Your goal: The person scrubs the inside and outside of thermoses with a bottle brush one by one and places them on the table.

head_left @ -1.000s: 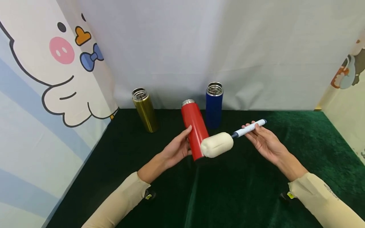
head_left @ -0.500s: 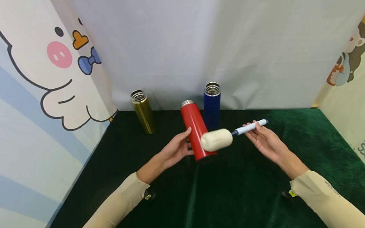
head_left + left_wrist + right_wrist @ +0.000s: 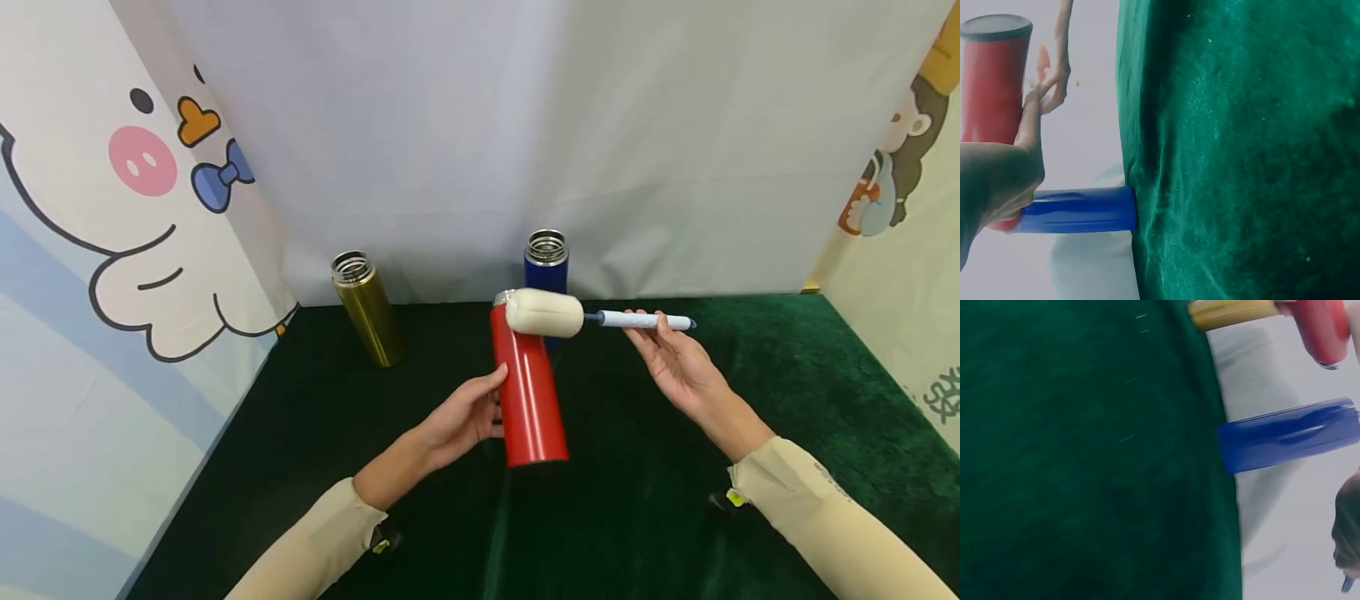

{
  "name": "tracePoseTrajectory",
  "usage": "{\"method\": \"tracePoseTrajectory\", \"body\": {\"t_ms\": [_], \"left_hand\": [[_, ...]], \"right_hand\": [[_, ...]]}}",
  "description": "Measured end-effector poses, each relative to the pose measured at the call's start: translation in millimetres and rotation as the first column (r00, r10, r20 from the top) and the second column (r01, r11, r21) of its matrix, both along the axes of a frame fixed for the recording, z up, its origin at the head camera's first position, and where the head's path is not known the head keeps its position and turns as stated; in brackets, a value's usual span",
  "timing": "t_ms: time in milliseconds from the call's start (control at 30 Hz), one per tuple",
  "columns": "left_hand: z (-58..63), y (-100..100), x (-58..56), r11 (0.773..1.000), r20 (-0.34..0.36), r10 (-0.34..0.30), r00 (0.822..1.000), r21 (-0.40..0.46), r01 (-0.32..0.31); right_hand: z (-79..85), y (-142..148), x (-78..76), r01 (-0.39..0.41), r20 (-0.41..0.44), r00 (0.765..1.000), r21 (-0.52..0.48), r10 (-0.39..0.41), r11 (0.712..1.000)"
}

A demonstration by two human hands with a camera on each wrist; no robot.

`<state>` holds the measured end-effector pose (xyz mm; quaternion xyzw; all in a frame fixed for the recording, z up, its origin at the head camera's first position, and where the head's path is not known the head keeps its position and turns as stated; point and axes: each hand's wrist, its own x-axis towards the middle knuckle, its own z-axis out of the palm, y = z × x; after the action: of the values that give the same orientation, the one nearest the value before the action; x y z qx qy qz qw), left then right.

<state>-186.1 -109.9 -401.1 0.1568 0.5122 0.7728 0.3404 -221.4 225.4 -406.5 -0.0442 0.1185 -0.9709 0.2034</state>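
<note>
My left hand [image 3: 461, 421] grips a red bottle [image 3: 531, 408] around its side, thumb in front, holding it tilted above the cloth; in the left wrist view the bottle's dark base [image 3: 996, 25] shows. Between thumb and fingers, my right hand [image 3: 682, 367] pinches the pale handle of a bottle brush [image 3: 647, 320]. The brush's cream sponge head [image 3: 546, 313] points left and overlaps the red bottle's upper end, covering part of its metal neck. Behind them stands a blue bottle [image 3: 546, 271], uncapped and partly hidden by the sponge. The right wrist view shows that blue bottle [image 3: 1291, 434] in full.
A gold bottle [image 3: 369, 312], also uncapped, stands at the back left. Dark green velvet cloth [image 3: 615, 517] covers the table. A white curtain [image 3: 420, 125] hangs along the back, with cartoon-printed panels at both sides.
The brush has risen from the red bottle's lower part to its neck and now lies nearly level. The red bottle has become more upright and sits a little lower in view.
</note>
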Motion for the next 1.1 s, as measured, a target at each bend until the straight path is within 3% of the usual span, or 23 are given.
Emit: {"method": "tracePoseTrajectory", "body": {"t_ms": [167, 267, 467, 600, 667, 833, 967, 1033, 1100], "left_hand": [[1.6, -3.4, -8.3, 0.992, 0.062, 0.077, 0.995, 0.095, -0.083], [0.4, -0.1, -12.2, 0.990, 0.091, 0.068, 0.993, 0.116, -0.079], [-7.0, 5.7, -3.1, 0.999, 0.094, -0.023, 0.995, 0.050, 0.018], [-9.8, 2.8, 5.7, 0.999, 0.056, -0.044, 0.997, -0.027, 0.045], [-8.7, 1.6, 6.6, 0.999, 0.036, -0.041, 0.999, -0.034, 0.042], [-3.5, 0.4, -0.2, 0.998, 0.049, 0.019, 0.999, 0.052, -0.022], [-1.3, -0.7, -5.6, 0.987, 0.098, 0.093, 0.991, 0.121, -0.104], [-1.0, -0.2, -5.4, 0.987, 0.105, 0.101, 0.989, 0.111, -0.112], [-1.9, 1.8, -3.6, 0.994, 0.097, 0.073, 0.993, 0.075, -0.081]], "right_hand": [[-16.4, 10.9, 13.4, -0.072, -0.098, 0.991, 0.162, 0.089, 0.984], [-20.8, 17.5, 17.2, -0.085, -0.123, 0.986, 0.189, 0.109, 0.978], [-8.0, 8.3, 1.8, -0.030, 0.016, 0.999, 0.057, 0.029, 0.998], [-0.4, 0.8, -4.8, 0.045, 0.123, 0.992, -0.032, -0.041, 0.998], [-0.8, 1.3, -3.3, 0.047, 0.132, 0.990, -0.043, -0.041, 0.998], [-11.9, 9.6, 6.0, -0.052, 0.014, 0.999, 0.084, 0.051, 0.995], [-20.4, 14.8, 11.4, -0.115, -0.097, 0.986, 0.209, 0.138, 0.971], [-21.5, 15.3, 11.7, -0.126, -0.111, 0.982, 0.217, 0.152, 0.968], [-19.1, 12.7, 10.1, -0.111, -0.085, 0.988, 0.188, 0.128, 0.976]]}}
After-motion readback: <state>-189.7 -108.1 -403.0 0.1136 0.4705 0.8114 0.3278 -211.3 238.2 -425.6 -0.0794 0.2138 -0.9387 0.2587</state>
